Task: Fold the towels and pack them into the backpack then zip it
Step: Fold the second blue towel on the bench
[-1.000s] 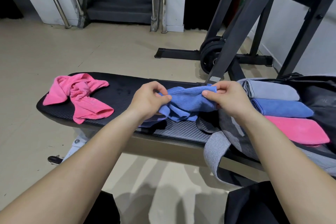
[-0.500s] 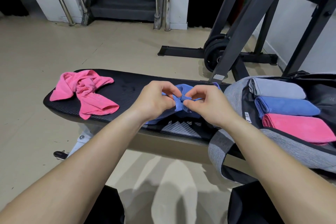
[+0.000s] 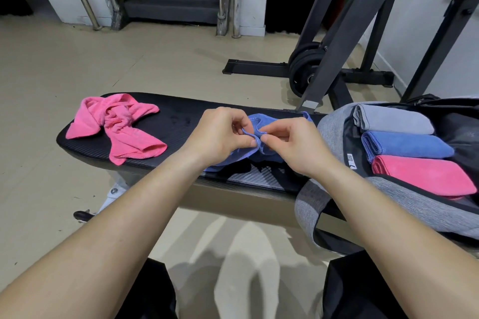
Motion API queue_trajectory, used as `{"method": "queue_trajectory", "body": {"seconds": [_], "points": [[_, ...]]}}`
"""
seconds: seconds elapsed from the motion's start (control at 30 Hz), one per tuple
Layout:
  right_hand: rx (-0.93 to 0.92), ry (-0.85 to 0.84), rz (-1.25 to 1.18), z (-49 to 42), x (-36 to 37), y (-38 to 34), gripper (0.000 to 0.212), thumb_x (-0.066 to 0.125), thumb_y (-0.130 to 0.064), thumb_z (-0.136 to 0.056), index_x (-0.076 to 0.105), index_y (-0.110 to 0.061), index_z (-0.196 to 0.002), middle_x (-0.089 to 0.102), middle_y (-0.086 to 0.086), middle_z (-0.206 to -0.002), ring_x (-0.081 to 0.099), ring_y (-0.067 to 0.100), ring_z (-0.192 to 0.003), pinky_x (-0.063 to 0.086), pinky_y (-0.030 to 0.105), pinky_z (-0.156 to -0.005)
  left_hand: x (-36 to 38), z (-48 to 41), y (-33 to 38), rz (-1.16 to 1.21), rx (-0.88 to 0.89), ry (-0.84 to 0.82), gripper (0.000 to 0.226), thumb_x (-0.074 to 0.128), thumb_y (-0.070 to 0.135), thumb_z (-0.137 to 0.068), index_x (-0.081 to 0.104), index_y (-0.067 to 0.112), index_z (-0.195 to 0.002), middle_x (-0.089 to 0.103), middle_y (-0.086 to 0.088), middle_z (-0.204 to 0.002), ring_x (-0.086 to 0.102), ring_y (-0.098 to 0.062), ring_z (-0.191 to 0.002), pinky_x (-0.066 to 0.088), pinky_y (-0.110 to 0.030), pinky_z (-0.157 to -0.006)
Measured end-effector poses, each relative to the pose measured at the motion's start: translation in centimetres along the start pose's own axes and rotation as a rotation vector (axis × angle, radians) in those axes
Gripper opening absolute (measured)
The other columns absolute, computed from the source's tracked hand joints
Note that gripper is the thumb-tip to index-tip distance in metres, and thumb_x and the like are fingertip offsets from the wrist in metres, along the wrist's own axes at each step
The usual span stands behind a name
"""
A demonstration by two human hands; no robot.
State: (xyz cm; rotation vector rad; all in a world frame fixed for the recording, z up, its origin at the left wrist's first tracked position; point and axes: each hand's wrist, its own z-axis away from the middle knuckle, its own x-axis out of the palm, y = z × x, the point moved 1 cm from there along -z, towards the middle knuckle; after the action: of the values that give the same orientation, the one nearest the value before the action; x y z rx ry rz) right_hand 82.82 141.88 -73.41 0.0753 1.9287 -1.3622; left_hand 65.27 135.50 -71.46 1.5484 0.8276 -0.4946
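Inside the open grey backpack [image 3: 334, 127], a white label [image 3: 350, 160] is spotted, its print too small to be read. Bare black bench [image 3: 181, 116] is left between the crumpled pink towel [image 3: 121, 127] and the hands. Mid-bench, the blue towel [image 3: 259, 119] is pinched at its edge by left hand [image 3: 220, 132] and right hand [image 3: 293, 145], fingers curled, thumbs nearly meeting.

We see a black padded bench [image 3: 181, 122] on a beige tiled floor [image 3: 51, 80]. On its left end lies a crumpled pink towel [image 3: 121, 127]; a bunched blue towel [image 3: 261, 122] rests partly on the middle. An open grey backpack [image 3: 334, 122] lies on the right end.
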Motion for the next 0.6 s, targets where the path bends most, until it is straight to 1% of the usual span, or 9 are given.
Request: {"method": "queue_trajectory", "body": {"seconds": [0.07,0.17,0.3,0.4,0.6], "points": [[-0.006,-0.005,-0.017,0.02,0.01,-0.03,0.01,0.071,-0.019,-0.092,0.078,-0.02,-0.098,0.077,-0.012,-0.09,0.072,-0.001,-0.085,0.058,0.031,-0.089,-0.05,-0.05,-0.13,-0.013,-0.008,0.018,0.019,0.088,0.033,-0.07,0.07,0.029,-0.072,0.067,0.008,-0.067,0.058,-0.004,-0.063,0.048,-0.024,-0.065],[-0.008,-0.011,-0.039,-0.05,-0.05,0.2,0.01,0.071,-0.018,-0.092,0.079,-0.02,-0.097,0.077,-0.011,-0.088,0.072,0.0,-0.083,0.058,0.035,-0.089,-0.16,-0.02,-0.18,-0.016,-0.023,0.034,0.02,0.088,0.039,-0.07,0.072,0.027,-0.073,0.068,0.009,-0.068,0.061,-0.009,-0.068,0.051,-0.028,-0.067],[-0.031,-0.054,-0.028,0.0,-0.27,0.4,0.014,0.066,-0.018,-0.095,0.079,-0.02,-0.101,0.078,-0.011,-0.091,0.072,0.002,-0.086,0.058,0.039,-0.09,-0.22,-0.03,-0.22,-0.012,-0.047,0.047,0.024,0.087,0.043,-0.069,0.07,0.026,-0.07,0.065,0.009,-0.063,0.061,-0.01,-0.066,0.052,-0.031,-0.067],[-0.044,-0.054,-0.015,0.05,-0.33,0.4,0.016,0.065,-0.019,-0.096,0.079,-0.021,-0.101,0.078,-0.012,-0.09,0.072,0.002,-0.086,0.058,0.041,-0.089,-0.1,-0.09,-0.16,-0.028,-0.046,0.054,0.025,0.085,0.043,-0.069,0.068,0.026,-0.069,0.063,0.009,-0.06,0.059,-0.008,-0.061,0.052,-0.029,-0.065],[-0.064,-0.039,0.018,0.29,-0.29,0.19,0.017,0.064,-0.018,-0.096,0.079,-0.021,-0.103,0.076,-0.014,-0.086,0.071,-0.001,-0.083,0.058,0.036,-0.088,0.26,-0.2,-0.16,-0.05,-0.044,0.054,0.025,0.085,0.043,-0.069,0.066,0.026,-0.068,0.061,0.012,-0.061,0.055,-0.005,-0.06,0.049,-0.026,-0.06]]}}
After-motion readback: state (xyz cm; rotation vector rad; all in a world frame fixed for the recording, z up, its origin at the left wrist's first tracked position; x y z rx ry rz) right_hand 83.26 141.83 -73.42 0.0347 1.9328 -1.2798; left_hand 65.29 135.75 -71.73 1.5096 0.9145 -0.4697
